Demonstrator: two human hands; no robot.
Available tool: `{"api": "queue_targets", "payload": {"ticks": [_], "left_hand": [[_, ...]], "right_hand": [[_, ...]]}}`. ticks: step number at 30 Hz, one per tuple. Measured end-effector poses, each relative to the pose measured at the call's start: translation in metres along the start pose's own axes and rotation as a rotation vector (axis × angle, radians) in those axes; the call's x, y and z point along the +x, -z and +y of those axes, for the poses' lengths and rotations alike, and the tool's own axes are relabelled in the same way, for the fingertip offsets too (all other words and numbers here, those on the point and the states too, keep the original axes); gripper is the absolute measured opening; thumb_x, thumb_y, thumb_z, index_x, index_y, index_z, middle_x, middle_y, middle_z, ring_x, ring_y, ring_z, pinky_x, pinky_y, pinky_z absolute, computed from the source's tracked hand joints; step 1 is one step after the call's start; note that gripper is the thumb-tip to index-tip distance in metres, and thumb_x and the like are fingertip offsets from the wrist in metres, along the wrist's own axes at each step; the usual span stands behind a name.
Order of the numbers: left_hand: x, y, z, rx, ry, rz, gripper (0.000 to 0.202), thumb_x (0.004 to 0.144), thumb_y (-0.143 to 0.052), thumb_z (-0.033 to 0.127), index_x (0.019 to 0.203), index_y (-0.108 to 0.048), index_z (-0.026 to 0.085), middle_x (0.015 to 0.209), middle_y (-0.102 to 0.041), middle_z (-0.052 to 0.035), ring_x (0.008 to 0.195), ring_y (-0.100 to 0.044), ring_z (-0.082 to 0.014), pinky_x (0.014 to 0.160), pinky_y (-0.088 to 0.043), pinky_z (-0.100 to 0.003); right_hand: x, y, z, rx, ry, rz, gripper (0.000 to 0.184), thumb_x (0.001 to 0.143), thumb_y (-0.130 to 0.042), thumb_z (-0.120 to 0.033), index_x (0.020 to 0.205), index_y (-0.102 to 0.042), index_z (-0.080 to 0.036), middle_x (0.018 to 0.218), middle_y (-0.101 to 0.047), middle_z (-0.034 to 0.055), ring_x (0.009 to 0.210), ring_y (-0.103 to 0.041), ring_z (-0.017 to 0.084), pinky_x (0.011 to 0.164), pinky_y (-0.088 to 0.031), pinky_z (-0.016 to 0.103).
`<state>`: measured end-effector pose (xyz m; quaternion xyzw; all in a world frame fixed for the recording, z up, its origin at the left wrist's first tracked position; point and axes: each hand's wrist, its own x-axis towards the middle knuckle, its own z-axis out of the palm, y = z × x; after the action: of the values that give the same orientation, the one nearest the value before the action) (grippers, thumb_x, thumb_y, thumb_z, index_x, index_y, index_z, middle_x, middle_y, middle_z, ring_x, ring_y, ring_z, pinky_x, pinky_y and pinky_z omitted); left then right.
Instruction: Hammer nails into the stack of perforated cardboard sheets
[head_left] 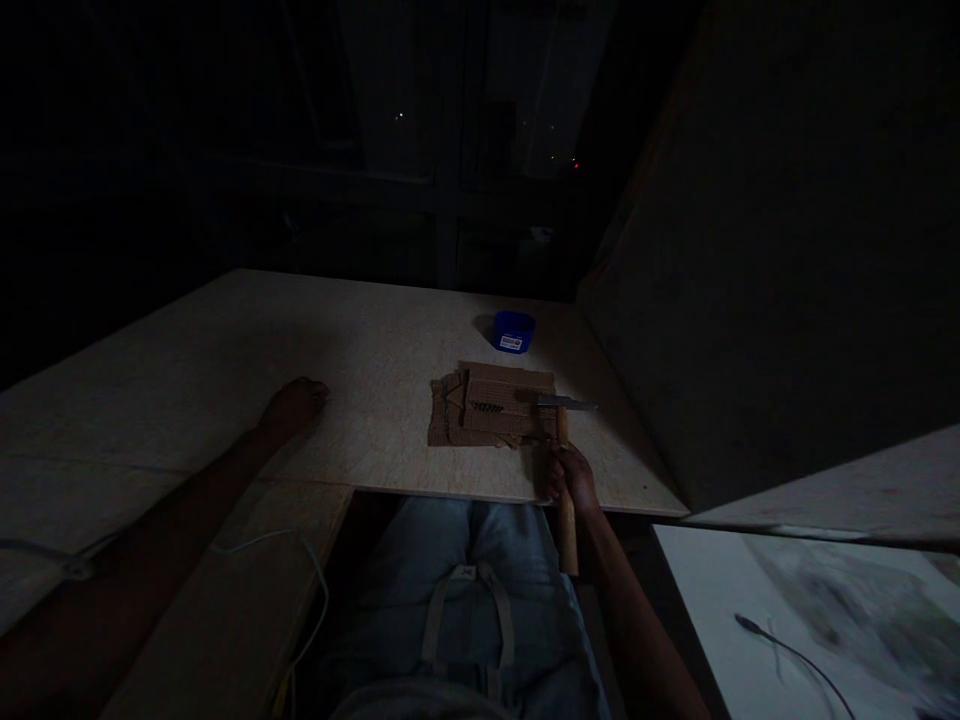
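Observation:
In the head view my right hand (pixel 573 476) is wrapped round the wooden handle of a hammer (pixel 568 540). Its slim metal head lies over the right end of a stack of brown cardboard pieces (pixel 510 400). A row of small dark marks or pieces shows on the top sheet; in this dim light I cannot tell which. My left hand (pixel 295 405) rests on the tabletop, well to the left of the cardboard. Its fingers are curled in, and nothing shows in them.
Behind the cardboard stands a blue plastic tub (pixel 513 332) with a white label. A tall dark panel (pixel 750 250) rises along the table's right side. At lower right, a cable (pixel 795 650) lies on a white surface (pixel 697 580). A pale cord (pixel 319 570) hangs at lower left.

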<state>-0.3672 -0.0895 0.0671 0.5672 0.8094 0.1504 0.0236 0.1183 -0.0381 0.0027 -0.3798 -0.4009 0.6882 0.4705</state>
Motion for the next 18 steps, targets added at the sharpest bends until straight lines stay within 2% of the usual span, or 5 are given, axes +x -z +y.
{"api": "queue_targets", "payload": {"ticks": [3, 6, 10, 14, 18], "left_hand": [[0.007, -0.003, 0.032, -0.137, -0.098, -0.029, 0.021, 0.078, -0.05, 0.024, 0.082, -0.07, 0.017, 0.098, -0.073, -0.0103, 0.094, -0.066, -0.0221, 0.091, -0.049, -0.032], [0.011, -0.011, 0.074, -0.288, -0.19, -0.038, 0.027, 0.081, -0.048, 0.031, 0.089, -0.07, 0.018, 0.099, -0.074, -0.0094, 0.091, -0.068, -0.0213, 0.087, -0.052, -0.033], [0.011, -0.028, 0.128, -0.531, -0.358, -0.096, 0.027, 0.083, -0.051, 0.037, 0.089, -0.07, 0.018, 0.089, -0.075, -0.0065, 0.079, -0.07, -0.0195, 0.078, -0.054, -0.032], [0.011, -0.048, 0.163, -0.832, -0.304, -0.197, 0.024, 0.078, -0.061, 0.037, 0.088, -0.069, 0.017, 0.082, -0.075, -0.0066, 0.072, -0.071, -0.0191, 0.072, -0.056, -0.032], [0.013, -0.066, 0.178, -0.924, -0.256, -0.203, 0.018, 0.072, -0.068, 0.028, 0.085, -0.072, 0.016, 0.085, -0.077, -0.0077, 0.081, -0.073, -0.0215, 0.077, -0.057, -0.034]], "right_hand": [[0.0, -0.002, 0.003, -0.018, 0.012, -0.004, 0.034, 0.075, -0.071, -0.047, 0.078, -0.047, -0.023, 0.044, -0.041, -0.0132, 0.026, -0.03, 0.005, 0.026, -0.033, 0.019], [0.001, -0.003, 0.007, -0.042, 0.005, -0.013, 0.033, 0.075, -0.072, -0.045, 0.084, -0.05, -0.022, 0.045, -0.045, -0.013, 0.026, -0.032, 0.005, 0.026, -0.031, 0.018], [0.003, 0.0, 0.014, -0.065, -0.017, -0.023, 0.034, 0.075, -0.07, -0.046, 0.086, -0.05, -0.022, 0.045, -0.046, -0.0132, 0.024, -0.031, 0.005, 0.025, -0.029, 0.018], [0.004, 0.002, 0.017, -0.07, -0.016, -0.011, 0.033, 0.076, -0.07, -0.047, 0.086, -0.05, -0.022, 0.044, -0.046, -0.0131, 0.024, -0.032, 0.006, 0.025, -0.028, 0.018], [0.003, -0.001, 0.014, -0.069, 0.006, -0.012, 0.031, 0.079, -0.068, -0.046, 0.084, -0.049, -0.022, 0.044, -0.045, -0.0127, 0.025, -0.032, 0.005, 0.026, -0.029, 0.017]]}}
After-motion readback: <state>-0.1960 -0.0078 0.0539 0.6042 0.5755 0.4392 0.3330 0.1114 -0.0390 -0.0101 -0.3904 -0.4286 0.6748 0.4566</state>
